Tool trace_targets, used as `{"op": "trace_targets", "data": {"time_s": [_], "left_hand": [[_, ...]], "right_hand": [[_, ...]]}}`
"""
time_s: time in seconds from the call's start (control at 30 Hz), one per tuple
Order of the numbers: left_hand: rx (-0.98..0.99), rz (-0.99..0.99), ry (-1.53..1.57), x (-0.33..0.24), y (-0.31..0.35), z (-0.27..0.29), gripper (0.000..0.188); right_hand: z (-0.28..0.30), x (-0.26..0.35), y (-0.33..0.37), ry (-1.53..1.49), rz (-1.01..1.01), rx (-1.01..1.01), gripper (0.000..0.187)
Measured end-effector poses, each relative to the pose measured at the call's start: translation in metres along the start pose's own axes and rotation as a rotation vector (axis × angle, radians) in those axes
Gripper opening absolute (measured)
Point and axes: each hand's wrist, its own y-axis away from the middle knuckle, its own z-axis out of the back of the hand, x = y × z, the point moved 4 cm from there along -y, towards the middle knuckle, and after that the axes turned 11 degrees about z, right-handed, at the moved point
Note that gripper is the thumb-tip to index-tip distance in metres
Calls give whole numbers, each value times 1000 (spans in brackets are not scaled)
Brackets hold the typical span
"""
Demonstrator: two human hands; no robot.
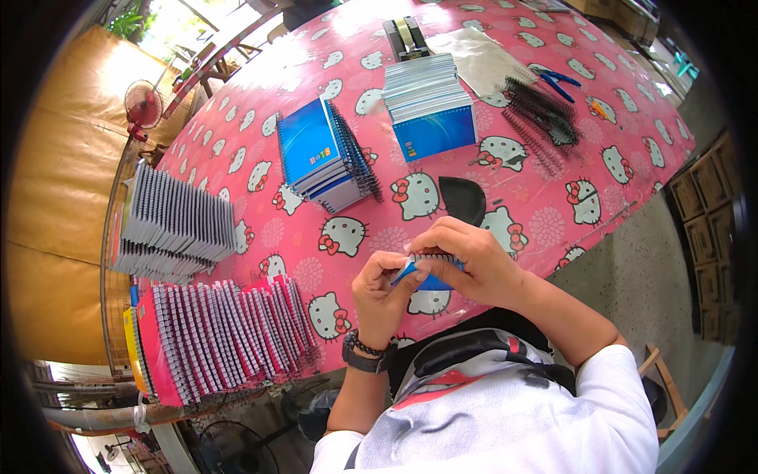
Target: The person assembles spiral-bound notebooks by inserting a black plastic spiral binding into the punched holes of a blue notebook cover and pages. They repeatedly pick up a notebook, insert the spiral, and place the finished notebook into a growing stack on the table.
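The left grip (380, 291) and right grip (474, 262) hold a small blue notebook (438, 281) at its coiled edge — over the near side of the pink, cat-patterned counter (298, 227). Beyond sit two blue-covered stacks (308, 148), with loose black coils (541, 114) and blue-handled pliers (560, 84) rightward; pink notebooks (230, 332) stand left.

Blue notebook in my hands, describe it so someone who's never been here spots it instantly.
Find the pink table with white cat faces, then its near edge by the white shirt. There, the left hand and right hand hold a blue notebook, spiral edge away from the shirt. Unlike the blue stack, it's being held.
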Motion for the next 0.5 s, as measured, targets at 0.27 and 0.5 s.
{"op": "trace_targets", "data": {"time_s": [0.27,0.5], "left_hand": [[0,-32,-176,-8,3,2,19],[32,85,-19,-11,-9,6,27]], "right_hand": [[-1,2,-6,53,31,72,21],[-3,0,-11,76,110,110,25]]}}
